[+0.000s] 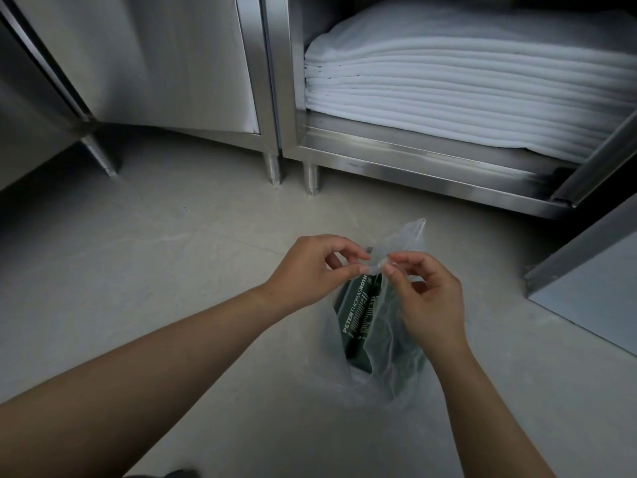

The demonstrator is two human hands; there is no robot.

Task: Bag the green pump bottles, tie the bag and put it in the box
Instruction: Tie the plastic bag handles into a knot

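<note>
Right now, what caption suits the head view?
Left hand and right hand pinch the mouth of a clear plastic bag holding green pump bottles on the floor.

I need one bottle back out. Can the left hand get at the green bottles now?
Probably not directly: the left hand and right hand pinch the clear bag at its top, above the green bottles, and its film covers them.

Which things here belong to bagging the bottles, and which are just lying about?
In the job: green pump bottles, clear plastic bag, left hand and right hand pinching its top.
Lying about: folded white towels, steel cabinet.
</note>
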